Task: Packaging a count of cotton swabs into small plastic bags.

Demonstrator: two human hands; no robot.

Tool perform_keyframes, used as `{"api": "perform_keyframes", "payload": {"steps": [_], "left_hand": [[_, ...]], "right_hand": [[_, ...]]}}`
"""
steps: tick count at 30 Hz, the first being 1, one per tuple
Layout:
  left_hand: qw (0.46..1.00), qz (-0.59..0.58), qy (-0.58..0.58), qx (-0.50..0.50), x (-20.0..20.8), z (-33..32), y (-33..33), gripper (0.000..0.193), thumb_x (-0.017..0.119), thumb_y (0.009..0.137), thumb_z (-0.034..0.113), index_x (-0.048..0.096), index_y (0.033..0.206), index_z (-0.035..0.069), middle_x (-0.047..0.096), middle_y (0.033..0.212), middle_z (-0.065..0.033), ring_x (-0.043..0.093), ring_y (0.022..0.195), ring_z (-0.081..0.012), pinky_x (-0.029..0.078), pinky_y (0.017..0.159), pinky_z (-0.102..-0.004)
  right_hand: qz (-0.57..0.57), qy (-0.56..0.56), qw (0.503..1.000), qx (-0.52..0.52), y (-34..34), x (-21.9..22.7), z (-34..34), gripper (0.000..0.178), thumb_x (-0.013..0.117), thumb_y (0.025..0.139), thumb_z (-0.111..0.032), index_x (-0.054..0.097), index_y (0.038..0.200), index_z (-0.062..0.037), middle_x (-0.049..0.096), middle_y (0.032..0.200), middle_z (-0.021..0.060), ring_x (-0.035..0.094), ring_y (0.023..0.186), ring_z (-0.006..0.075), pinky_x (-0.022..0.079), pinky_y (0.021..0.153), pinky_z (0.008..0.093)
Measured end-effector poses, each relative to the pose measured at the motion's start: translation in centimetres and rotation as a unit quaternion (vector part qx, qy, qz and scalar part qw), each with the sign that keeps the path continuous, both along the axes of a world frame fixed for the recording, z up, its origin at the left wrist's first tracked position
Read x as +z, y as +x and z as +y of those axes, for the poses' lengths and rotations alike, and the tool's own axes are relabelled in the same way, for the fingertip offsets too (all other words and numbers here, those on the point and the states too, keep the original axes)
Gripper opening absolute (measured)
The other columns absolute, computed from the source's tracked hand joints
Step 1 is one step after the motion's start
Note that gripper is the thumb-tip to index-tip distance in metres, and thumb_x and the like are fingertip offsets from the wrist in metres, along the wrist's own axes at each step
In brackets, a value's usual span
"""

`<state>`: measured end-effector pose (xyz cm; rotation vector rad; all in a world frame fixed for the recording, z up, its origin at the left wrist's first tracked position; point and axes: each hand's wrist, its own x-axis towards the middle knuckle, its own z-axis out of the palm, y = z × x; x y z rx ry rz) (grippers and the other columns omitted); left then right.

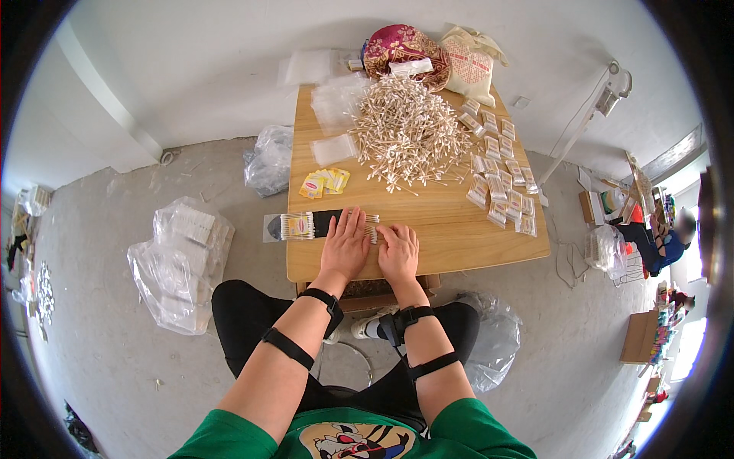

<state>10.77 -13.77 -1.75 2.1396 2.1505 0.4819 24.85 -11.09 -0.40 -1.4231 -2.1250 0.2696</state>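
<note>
My left hand [345, 243] lies flat with its fingers stretched out over a dark strip [326, 220] and part of a row of cotton swabs [371, 225]. Close beside it, my right hand [398, 249] rests on the table, fingers loosely bent and apart, the nearest fingertip against the ends of those swabs. Whatever is under the left palm is hidden. At the strip's left end, a clear bag [273, 228] sticks out past the table edge, next to a bundle of swabs with a yellow card [300, 226].
A big pile of loose cotton swabs [409, 126] covers the far middle of the wooden table [451, 249]. Filled packets [497, 187] lie at right; yellow cards [325, 182] and clear bags [334, 148] at left. A lamp stand [569, 141] rises beyond the right edge.
</note>
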Motion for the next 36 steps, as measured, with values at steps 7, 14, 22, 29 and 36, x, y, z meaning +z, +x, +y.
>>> {"api": "perform_keyframes", "payload": {"steps": [7,14,22,29,36], "left_hand": [[1.000,-0.002,-0.005,-0.002,0.2,0.0,0.0,0.057,0.040,0.099,0.035,0.034,0.147,0.005,0.030,0.155,-0.0103,0.026,0.144,-0.0273,0.019,0.118,-0.0452],[1.000,-0.003,-0.004,-0.001,0.2,0.0,0.0,0.057,0.040,0.099,0.035,0.034,0.147,0.005,0.030,0.155,-0.0100,0.025,0.144,-0.0272,0.019,0.118,-0.0452],[1.000,-0.006,-0.009,-0.004,0.2,0.0,-0.1,0.056,0.041,0.099,0.035,0.036,0.146,0.005,0.032,0.155,-0.0100,0.025,0.145,-0.0263,0.019,0.118,-0.0449],[1.000,0.000,-0.011,0.003,0.2,-0.1,0.0,0.056,0.042,0.099,0.034,0.037,0.146,0.005,0.031,0.155,-0.0107,0.025,0.145,-0.0270,0.019,0.118,-0.0454],[1.000,-0.004,-0.007,0.001,0.3,-0.1,0.1,0.054,0.042,0.099,0.034,0.039,0.145,0.005,0.029,0.156,-0.0115,0.025,0.145,-0.0282,0.018,0.118,-0.0458]], "right_hand": [[-0.006,0.009,1.000,-0.010,-0.2,-0.1,0.0,0.041,0.060,0.079,-0.010,0.066,0.119,-0.0174,0.058,0.106,0.0062,0.053,0.107,0.0288,0.042,0.093,0.0425],[-0.015,0.005,1.000,-0.023,-0.5,0.0,0.1,0.039,0.059,0.080,-0.009,0.067,0.117,-0.0189,0.058,0.105,0.0066,0.054,0.106,0.0293,0.043,0.092,0.0434],[0.002,-0.010,1.000,-0.016,-0.3,0.6,1.9,0.028,0.058,0.082,-0.009,0.068,0.108,-0.0161,0.060,0.100,0.0091,0.054,0.099,0.0317,0.044,0.089,0.0444],[-0.007,0.009,0.998,0.069,-0.2,0.7,3.1,0.024,0.058,0.083,-0.008,0.066,0.105,-0.0136,0.061,0.103,0.0080,0.056,0.101,0.0312,0.045,0.087,0.0440],[-0.004,0.015,0.988,0.151,0.0,0.0,4.3,0.027,0.058,0.082,-0.006,0.063,0.108,-0.0076,0.061,0.117,0.0075,0.054,0.115,0.0305,0.042,0.097,0.0430]]}}
